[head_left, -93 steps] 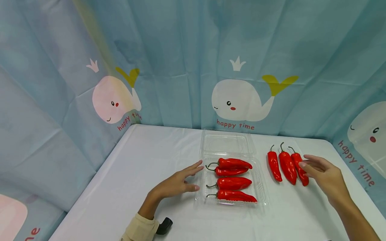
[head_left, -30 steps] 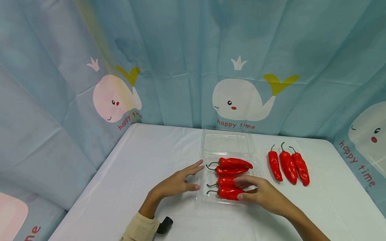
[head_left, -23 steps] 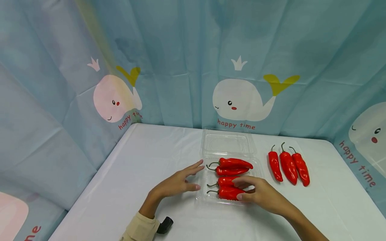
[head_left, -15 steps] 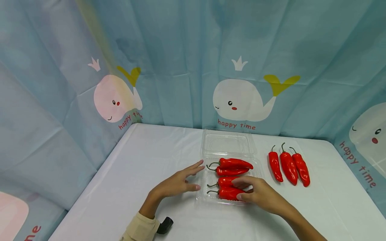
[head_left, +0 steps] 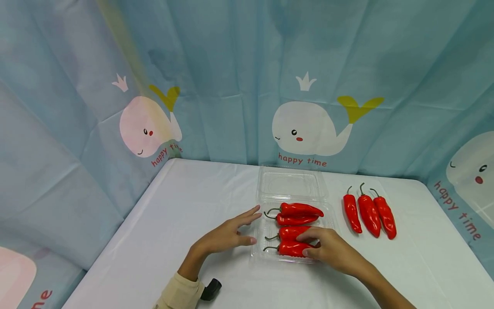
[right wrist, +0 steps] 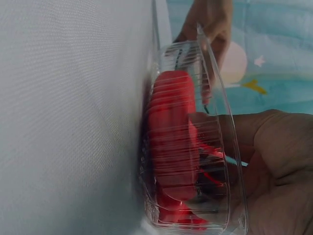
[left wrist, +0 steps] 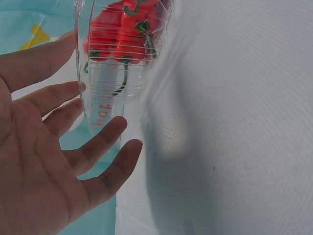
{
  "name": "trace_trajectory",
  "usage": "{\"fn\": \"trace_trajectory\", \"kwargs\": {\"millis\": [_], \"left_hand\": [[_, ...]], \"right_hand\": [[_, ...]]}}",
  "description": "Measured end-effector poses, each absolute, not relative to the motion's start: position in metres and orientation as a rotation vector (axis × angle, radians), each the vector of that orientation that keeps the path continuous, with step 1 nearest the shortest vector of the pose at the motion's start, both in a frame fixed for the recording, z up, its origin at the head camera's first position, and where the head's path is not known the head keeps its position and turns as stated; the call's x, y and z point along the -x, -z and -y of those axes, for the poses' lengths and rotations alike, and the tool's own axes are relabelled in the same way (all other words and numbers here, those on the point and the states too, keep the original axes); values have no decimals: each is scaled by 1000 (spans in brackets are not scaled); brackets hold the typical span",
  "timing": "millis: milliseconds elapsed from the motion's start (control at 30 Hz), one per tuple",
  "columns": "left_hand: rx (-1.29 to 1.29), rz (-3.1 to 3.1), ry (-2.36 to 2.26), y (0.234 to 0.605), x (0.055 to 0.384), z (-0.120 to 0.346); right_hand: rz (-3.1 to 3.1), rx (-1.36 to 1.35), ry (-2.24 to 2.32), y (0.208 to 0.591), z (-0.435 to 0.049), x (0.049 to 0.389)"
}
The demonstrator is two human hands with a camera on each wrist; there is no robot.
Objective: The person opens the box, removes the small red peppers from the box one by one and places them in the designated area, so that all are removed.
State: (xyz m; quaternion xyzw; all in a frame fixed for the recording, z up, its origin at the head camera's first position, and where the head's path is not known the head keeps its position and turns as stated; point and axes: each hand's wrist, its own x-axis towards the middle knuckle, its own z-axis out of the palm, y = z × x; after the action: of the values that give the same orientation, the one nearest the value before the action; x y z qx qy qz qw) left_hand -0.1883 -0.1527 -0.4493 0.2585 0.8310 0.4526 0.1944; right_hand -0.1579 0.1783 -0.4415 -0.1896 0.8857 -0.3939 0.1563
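A clear plastic clamshell box (head_left: 256,256) stands with its lid (head_left: 292,183) laid back, holding several red peppers in a column. My right hand (head_left: 332,249) reaches in from the right and pinches the front pepper (head_left: 290,248) near its tip, thumb on the near side. Its fingers also cover the tip of the pepper just behind (head_left: 287,233). Seen from the right wrist, the box wall is between the camera and the front pepper (right wrist: 171,132). My left hand (head_left: 229,234) is beside the box's left edge, fingers spread, holding nothing; the left wrist view shows the palm (left wrist: 36,166).
Three more red peppers (head_left: 368,214) lie side by side on the white table (head_left: 185,206), right of the box. Two peppers (head_left: 296,220) rest at the back of the box. A printed blue curtain (head_left: 216,86) hangs behind and at both sides.
My right hand has come from the loose peppers on the right into the box. In the last half second the front pepper shifted slightly towards me and left. My left hand stays put.
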Motion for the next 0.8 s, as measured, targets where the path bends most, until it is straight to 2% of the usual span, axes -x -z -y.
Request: {"fn": "trace_trajectory", "kwargs": {"millis": [800], "left_hand": [[-709,-2325,-1271,450,189,152]], "right_hand": [[-2553,606,1073,441,-177,160]]}}
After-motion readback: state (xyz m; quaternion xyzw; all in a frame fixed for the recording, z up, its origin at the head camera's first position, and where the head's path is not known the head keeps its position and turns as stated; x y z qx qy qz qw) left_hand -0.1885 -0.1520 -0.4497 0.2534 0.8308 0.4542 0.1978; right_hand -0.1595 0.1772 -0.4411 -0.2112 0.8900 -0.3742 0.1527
